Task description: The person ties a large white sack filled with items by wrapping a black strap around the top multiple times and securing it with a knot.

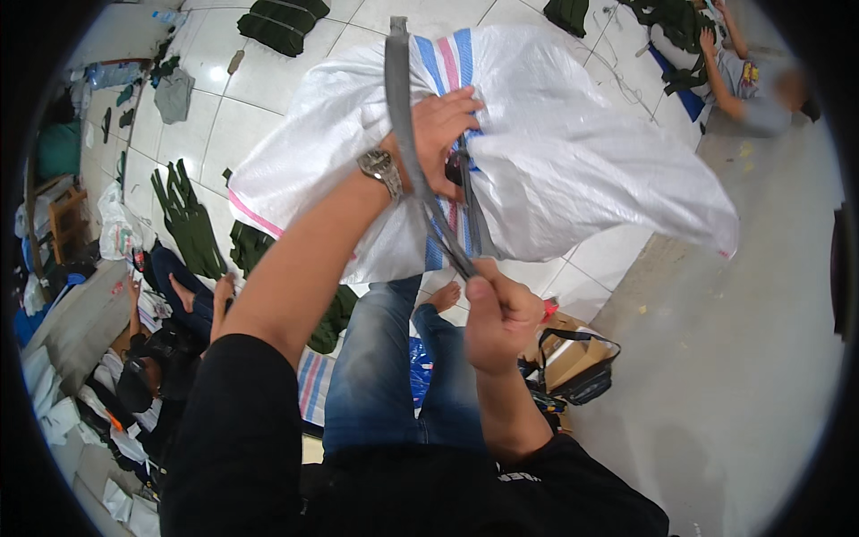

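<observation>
A large white woven plastic sack [550,154] with blue and pink stripes lies before me, bulging to both sides of its middle. A grey-black rubber strap [399,87] runs around that middle, and a knot of dark strap shows beside my fingers. My left hand [439,134], with a metal wristwatch on the wrist, presses on the sack with its fingers spread, partly behind the strap. Closer to my body, my right hand [503,315] grips the lower part of the strap, which is stretched up across my left wrist.
Dark green folded garments [282,25] and green cloth pieces [188,221] lie on the white tiled floor. One person sits at the lower left, another at the upper right. An open cardboard box [574,359] with a black bag [590,382] stands right of my legs.
</observation>
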Motion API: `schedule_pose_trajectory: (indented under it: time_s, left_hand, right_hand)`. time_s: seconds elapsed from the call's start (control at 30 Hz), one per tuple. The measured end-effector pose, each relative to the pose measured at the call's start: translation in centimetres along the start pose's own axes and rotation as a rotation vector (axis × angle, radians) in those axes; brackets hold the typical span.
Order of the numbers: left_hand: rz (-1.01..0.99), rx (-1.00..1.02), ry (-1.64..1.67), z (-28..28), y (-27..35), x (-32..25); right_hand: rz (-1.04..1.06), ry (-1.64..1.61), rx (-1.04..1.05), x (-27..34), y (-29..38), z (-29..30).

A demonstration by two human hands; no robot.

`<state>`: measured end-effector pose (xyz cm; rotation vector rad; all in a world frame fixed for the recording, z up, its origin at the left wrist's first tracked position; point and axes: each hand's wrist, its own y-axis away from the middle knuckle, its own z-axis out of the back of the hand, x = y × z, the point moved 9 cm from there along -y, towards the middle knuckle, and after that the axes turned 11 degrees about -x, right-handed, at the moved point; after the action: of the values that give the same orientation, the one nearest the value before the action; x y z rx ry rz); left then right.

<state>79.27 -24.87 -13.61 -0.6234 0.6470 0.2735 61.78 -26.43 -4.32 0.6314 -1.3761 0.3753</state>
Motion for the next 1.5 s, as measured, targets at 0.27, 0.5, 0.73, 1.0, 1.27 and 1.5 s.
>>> schedule_pose_trajectory:
  time_s: [0.27,0.5,0.73,1.0,1.27,1.5]
  left_hand:
    - [-0.306,0.031,-0.141,-1.2,0.0,-1.0]
    - [-0.22,0.218,-0.254,-1.7,0.8,-0.8]
    - [-0.184,0.209,-0.148,-1.2,0.7,-0.2]
    - [0.102,0.261,-0.09,-1.2,1.0,0.8]
    - [0.177,-0.024,0.193,-1.6,0.5,2.0]
    - [0.197,0.157,0.097,-3.2,0.4,2.1]
  right_hand:
    - [0.373,-0.347,-0.141,-5.3,5.3,3.4]
    - [-0.089,-0.293,-0.153,-2.9,3.8,3.7]
    - [0.23,-0.036,0.009,-2.2,9.5,5.6]
    - [0.4,-0.181,-0.196,11.7,-4.5,0.1]
    - [0.339,-0.164,-0.428,6.9,-33.9,-15.9]
    - [-0.023,-0.211,-0.163,-0.2,-35.0,-16.5]
